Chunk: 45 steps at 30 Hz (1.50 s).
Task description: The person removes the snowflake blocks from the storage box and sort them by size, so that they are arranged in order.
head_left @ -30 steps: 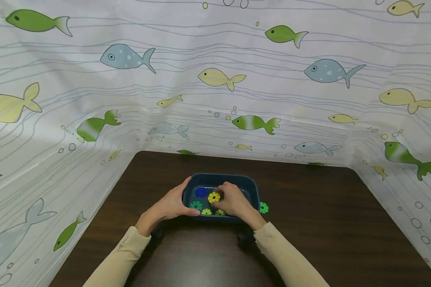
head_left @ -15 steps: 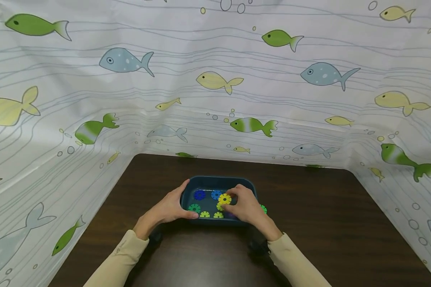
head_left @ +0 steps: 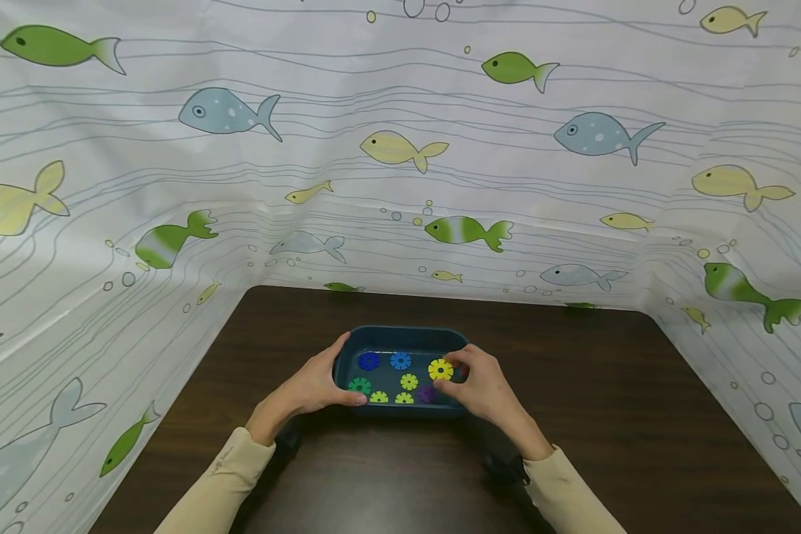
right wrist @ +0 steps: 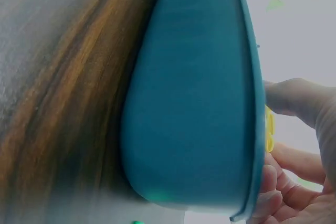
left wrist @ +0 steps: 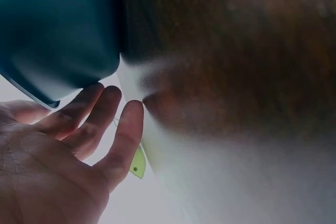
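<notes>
A dark blue plastic tub [head_left: 410,337] stands on the table. My left hand [head_left: 317,384] grips its left side, thumb over the front rim; in the left wrist view, fingertips [left wrist: 97,90] reach to the tub's outer wall. My right hand [head_left: 490,387] pinches a yellow snowflake building disc [head_left: 440,370] between thumb and index finger, above the tub's right part. In the tub lie a dark blue disc [head_left: 369,361], a lighter blue disc [head_left: 400,361], a green disc [head_left: 360,386], a purple disc [head_left: 426,393] and several yellow-green discs [head_left: 409,382]. The right hand hides the tub's right end.
The dark brown wooden table [head_left: 607,415] spreads around the tub. A white fish-print sheet [head_left: 387,96] rises behind the table and along both sides. A green bit [right wrist: 137,222] shows low in the right wrist view, outside the tub.
My right hand has moved right with the yellow disc, uncovering the lighter blue, yellow-green and purple discs. The green disc right of the tub is now hidden. My left hand stays on the tub.
</notes>
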Available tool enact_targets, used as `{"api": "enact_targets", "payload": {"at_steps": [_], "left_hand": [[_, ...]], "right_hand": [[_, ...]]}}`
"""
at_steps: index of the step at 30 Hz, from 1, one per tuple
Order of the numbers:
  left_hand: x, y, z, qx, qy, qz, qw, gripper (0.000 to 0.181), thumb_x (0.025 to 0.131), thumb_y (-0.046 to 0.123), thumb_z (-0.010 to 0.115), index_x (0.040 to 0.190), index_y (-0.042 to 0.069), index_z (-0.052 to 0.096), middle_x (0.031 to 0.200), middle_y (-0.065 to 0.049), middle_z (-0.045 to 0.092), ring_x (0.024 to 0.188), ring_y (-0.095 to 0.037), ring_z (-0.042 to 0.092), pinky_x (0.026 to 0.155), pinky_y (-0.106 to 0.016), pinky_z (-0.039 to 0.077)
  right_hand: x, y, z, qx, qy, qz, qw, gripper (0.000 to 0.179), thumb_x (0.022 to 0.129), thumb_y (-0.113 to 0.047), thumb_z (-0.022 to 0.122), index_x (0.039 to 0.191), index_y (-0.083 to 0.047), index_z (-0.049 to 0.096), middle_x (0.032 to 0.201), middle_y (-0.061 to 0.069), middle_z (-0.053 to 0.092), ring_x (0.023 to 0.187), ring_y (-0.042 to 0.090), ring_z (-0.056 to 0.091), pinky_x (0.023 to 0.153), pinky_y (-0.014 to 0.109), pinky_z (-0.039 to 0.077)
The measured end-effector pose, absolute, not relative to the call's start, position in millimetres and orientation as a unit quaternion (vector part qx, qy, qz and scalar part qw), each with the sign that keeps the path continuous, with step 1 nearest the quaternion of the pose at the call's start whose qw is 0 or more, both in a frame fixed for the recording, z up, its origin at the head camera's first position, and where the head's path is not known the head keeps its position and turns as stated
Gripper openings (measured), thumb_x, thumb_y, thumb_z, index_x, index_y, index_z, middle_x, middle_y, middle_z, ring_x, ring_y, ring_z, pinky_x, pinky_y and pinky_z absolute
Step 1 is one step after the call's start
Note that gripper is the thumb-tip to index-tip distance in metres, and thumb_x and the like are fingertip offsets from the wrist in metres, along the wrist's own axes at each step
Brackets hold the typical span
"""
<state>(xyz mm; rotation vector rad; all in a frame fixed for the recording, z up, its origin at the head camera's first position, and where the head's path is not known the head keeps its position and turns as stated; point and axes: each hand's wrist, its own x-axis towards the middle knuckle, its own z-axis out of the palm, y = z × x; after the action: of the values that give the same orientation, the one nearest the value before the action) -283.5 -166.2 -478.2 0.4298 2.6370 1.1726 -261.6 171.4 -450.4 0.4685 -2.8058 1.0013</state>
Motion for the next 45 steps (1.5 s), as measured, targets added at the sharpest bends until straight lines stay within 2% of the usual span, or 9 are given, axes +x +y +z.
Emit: {"api": "enact_targets", "payload": {"at_steps": [10,19,25,31,38,45], "left_hand": [[-282.1,-164.0,-476.1,0.146,0.901,0.392,0.11,0.136,0.079,0.056,0.093,0.175,0.007,0.01,0.17,-0.028,0.042,0.144,-0.047,0.052,0.123,-0.074,0.04],[-282.5,-165.0,-476.2,0.148,0.902,0.391,0.108,0.136,0.079,0.056,0.093,0.175,0.007,0.011,0.17,-0.028,0.041,0.146,-0.047,0.05,0.123,-0.074,0.039],[-283.9,-164.3,-478.4,0.148,0.901,0.393,0.111,0.135,0.079,0.057,0.092,0.176,0.008,0.011,0.173,-0.028,0.038,0.15,-0.049,0.048,0.124,-0.075,0.038],[-283.8,-164.9,-476.9,0.148,0.904,0.386,0.11,0.136,0.08,0.057,0.092,0.176,0.009,0.008,0.175,-0.03,0.034,0.154,-0.052,0.043,0.124,-0.077,0.037],[-287.7,-166.0,-475.4,0.144,0.903,0.39,0.111,0.134,0.082,0.053,0.092,0.176,0.009,0.008,0.176,-0.028,0.033,0.155,-0.051,0.043,0.125,-0.076,0.036],[-284.6,-165.3,-477.3,0.142,0.902,0.392,0.113,0.135,0.08,0.055,0.092,0.176,0.009,0.008,0.174,-0.028,0.036,0.152,-0.05,0.046,0.125,-0.076,0.037]], "right_hand": [[-255.8,196.4,-445.9,0.139,-0.926,0.342,0.079,0.037,0.089,-0.025,0.092,0.118,-0.005,0.081,0.105,0.005,0.071,0.092,0.016,0.059,0.078,0.028,0.053],[-251.7,218.8,-451.6,0.112,-0.929,0.342,0.087,0.036,0.088,-0.02,0.092,0.117,-0.002,0.08,0.1,0.006,0.069,0.088,0.016,0.06,0.075,0.023,0.052],[-250.5,234.8,-460.2,0.095,-0.937,0.325,0.087,0.035,0.091,-0.021,0.09,0.12,-0.004,0.08,0.103,0.007,0.069,0.089,0.016,0.057,0.074,0.024,0.049],[-255.2,250.4,-465.1,0.087,-0.941,0.312,0.097,0.035,0.092,-0.02,0.088,0.121,-0.003,0.079,0.108,0.009,0.071,0.091,0.018,0.059,0.077,0.028,0.05],[-261.5,268.3,-471.4,0.067,-0.95,0.294,0.078,0.039,0.093,-0.023,0.087,0.124,-0.001,0.078,0.112,0.013,0.072,0.093,0.021,0.061,0.079,0.033,0.051],[-264.0,276.8,-481.4,0.06,-0.956,0.283,0.05,0.043,0.093,-0.025,0.087,0.126,0.001,0.077,0.112,0.016,0.071,0.094,0.024,0.062,0.077,0.034,0.052]]}}
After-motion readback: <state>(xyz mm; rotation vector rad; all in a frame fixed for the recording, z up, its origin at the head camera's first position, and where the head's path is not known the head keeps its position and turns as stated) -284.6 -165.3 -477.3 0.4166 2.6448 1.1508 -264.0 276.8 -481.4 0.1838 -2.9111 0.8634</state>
